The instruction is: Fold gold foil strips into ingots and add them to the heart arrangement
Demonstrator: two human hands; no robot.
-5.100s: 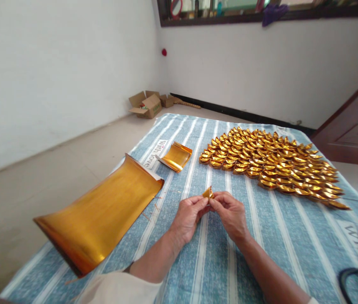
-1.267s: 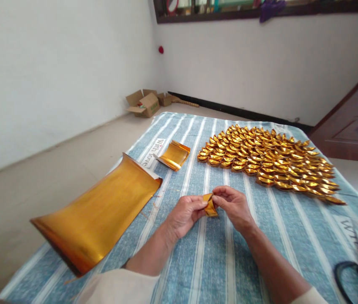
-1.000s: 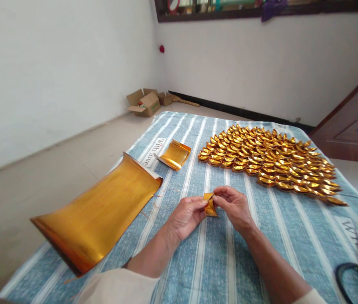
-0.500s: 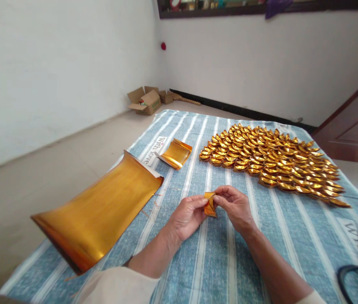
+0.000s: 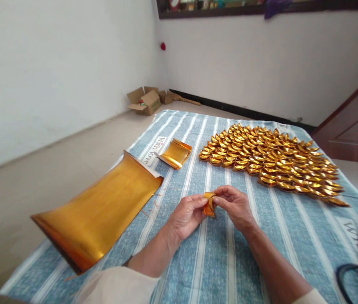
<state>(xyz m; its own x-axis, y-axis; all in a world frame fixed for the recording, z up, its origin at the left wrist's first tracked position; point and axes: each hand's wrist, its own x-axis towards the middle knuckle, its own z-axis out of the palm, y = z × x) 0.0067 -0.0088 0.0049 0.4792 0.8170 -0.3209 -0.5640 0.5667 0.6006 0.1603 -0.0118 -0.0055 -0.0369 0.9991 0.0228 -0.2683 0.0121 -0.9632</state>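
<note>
With left hand (image 5: 182, 214) and right hand (image 5: 235, 207), gripping small gold foil piece (image 5: 209, 207) by thumb and fingers, over worktop (image 5: 185, 266) roughly midway between left and right edges, better to bend slowly and press creases evenly; leave untouched gold sheet (image 5: 102, 207) along left edge, folded gold pieces (image 5: 270, 161) toward far right corner

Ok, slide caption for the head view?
Left hand and right hand pinch gold foil, folded pieces massed beyond on striped cloth.
</note>
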